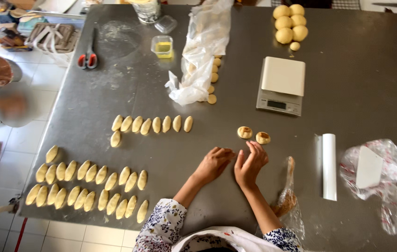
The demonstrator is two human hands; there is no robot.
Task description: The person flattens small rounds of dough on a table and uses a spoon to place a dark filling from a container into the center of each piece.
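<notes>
My left hand point(213, 163) and my right hand point(251, 163) meet at the fingertips above the steel table point(338, 98). They seem to pinch a small piece of dough between them, mostly hidden by the fingers. Just beyond my right hand lie two small round dough pieces point(253, 135) with brown filling on top. Left of my hands lie rows of oval shaped dough pieces point(88, 186), and a shorter row point(152, 124) sits farther back.
A white kitchen scale point(281, 85) stands behind the filled pieces, with several dough balls point(290, 25) beyond it. A white rolling pin point(329, 165), a plastic bag with a scraper point(380, 172), a bag of filling point(286, 198), crumpled plastic point(201, 51), scissors point(88, 58) and a small container point(162, 46) surround the hands.
</notes>
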